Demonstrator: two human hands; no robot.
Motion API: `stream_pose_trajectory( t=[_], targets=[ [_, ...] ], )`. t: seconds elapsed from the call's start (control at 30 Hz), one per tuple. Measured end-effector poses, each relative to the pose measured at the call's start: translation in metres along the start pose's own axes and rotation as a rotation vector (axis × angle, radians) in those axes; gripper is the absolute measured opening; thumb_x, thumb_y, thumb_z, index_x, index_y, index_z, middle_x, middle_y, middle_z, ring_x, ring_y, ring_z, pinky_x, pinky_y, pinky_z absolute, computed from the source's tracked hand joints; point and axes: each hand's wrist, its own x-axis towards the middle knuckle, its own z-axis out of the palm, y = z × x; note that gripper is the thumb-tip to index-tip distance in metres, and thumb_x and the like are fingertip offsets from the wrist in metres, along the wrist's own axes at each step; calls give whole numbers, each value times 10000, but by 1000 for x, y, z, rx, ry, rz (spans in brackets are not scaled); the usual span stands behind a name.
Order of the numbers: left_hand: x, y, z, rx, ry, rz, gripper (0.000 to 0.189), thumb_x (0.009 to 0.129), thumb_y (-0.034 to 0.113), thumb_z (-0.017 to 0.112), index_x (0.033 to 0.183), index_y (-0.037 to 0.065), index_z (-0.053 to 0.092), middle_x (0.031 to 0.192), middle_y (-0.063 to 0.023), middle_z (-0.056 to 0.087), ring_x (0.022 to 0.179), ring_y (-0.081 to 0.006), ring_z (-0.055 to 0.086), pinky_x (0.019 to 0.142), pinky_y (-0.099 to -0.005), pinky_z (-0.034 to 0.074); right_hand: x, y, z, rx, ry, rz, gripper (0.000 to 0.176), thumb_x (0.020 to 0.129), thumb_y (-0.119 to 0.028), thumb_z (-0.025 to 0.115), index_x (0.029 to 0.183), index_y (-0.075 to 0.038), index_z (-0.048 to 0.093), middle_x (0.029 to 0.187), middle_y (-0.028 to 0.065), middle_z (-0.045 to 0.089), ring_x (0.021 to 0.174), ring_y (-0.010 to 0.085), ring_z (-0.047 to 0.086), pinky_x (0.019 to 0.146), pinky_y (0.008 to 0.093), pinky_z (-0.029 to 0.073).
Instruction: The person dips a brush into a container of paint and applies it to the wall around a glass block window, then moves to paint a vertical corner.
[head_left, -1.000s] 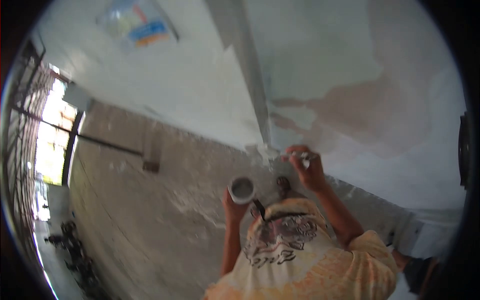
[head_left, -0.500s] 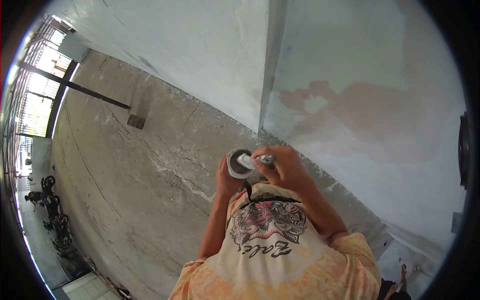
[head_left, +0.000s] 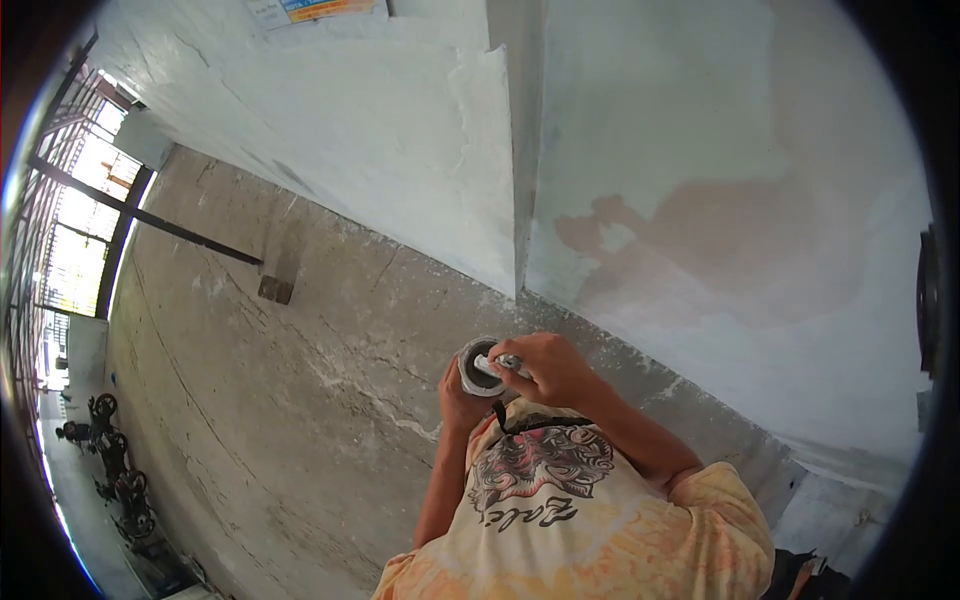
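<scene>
My left hand is wrapped round the side of a small round cup with a pale, smeared rim and a dark grey inside. The cup is held in front of my waist, its mouth facing up towards me. My right hand is closed on a whitish, stick-like tool, one end of which is inside the cup. Fingers hide most of the tool, so its exact kind cannot be made out. What lies at the bottom of the cup is too dark to tell.
A white wall corner stands just ahead, with a patchy pinkish-brown area on the right wall. Cracked concrete floor spreads left. A dark post ends at a small block. Motorcycles stand far left, by a barred gate.
My view has shifted, so the hands and cup sit lower in it, and a printed sheet now shows on the upper wall. The tool's end sits further into the cup.
</scene>
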Motion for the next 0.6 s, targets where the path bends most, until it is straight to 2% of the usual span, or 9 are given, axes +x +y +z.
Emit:
stream_pose_trajectory(
  t=[0.07, 0.17, 0.23, 0.37, 0.47, 0.53, 0.57, 0.6],
  targets=[
    [2, 4, -2, 26, -7, 19, 667, 709, 135, 1024, 1314, 46, 756, 1250, -145, 800, 1138, -360, 794, 972, -457, 629, -1, -2, -1, -8, -4, 9, 216, 1002, -176, 774, 1206, -153, 707, 834, 119, 732, 742, 367, 712, 712, 480, 537],
    [5, 6, -4, 48, -9, 40, 625, 719, 121, 1004, 1292, 49, 765, 1239, -139, 799, 1130, -373, 788, 967, -460, 631, -1, -4, -3, 60, -19, 65, 207, 1048, -254, 746, 1205, -128, 701, 857, 137, 743, 786, 391, 739, 740, 499, 559],
    [8, 8, -4, 44, -13, 41, 624, 717, 121, 1004, 1289, 52, 766, 1243, -137, 798, 1139, -373, 786, 973, -462, 629, -3, -1, -1, 38, 113, -3, 206, 1035, -231, 758, 1204, -132, 694, 875, 135, 747, 788, 395, 733, 736, 494, 555],
    [11, 6, -5, 44, -39, 46, 626, 706, 122, 1006, 1282, 61, 770, 1264, -130, 795, 1166, -364, 776, 990, -464, 626, -10, 8, -4, 28, 43, 81, 216, 1023, -198, 762, 1217, -138, 691, 907, 138, 753, 800, 395, 731, 735, 492, 551],
    [14, 4, -5, 62, -48, 62, 636, 698, 124, 1009, 1285, 62, 772, 1283, -129, 792, 1181, -367, 765, 1008, -471, 617, -12, 11, -7, 92, 154, 68, 169, 1020, -160, 758, 1185, -132, 734, 902, 138, 774, 741, 380, 726, 711, 453, 572],
    [15, 1, -3, 59, -56, 39, 643, 695, 126, 1011, 1288, 61, 773, 1294, -129, 790, 1192, -371, 758, 1022, -478, 609, -15, 9, -13, 107, 154, 101, 141, 1041, -143, 743, 1173, -94, 750, 870, 129, 759, 714, 310, 731, 684, 406, 563],
    [16, -1, -2, 64, -58, 71, 647, 693, 128, 1013, 1292, 67, 775, 1300, -128, 791, 1202, -379, 750, 1035, -486, 600, -17, 8, -14, 119, 144, 120, 141, 1041, -143, 743, 1173, -94, 750, 870, 129, 759, 714, 310, 731, 684, 406, 563],
    [16, -3, -1, 69, -60, 102, 651, 692, 130, 1014, 1296, 73, 778, 1306, -126, 791, 1212, -386, 743, 1047, -494, 591, -17, 9, -15, 137, 203, 111, 129, 1054, -130, 729, 1166, -72, 755, 846, 115, 740, 696, 266, 711, 673, 386, 551]
  ],
)
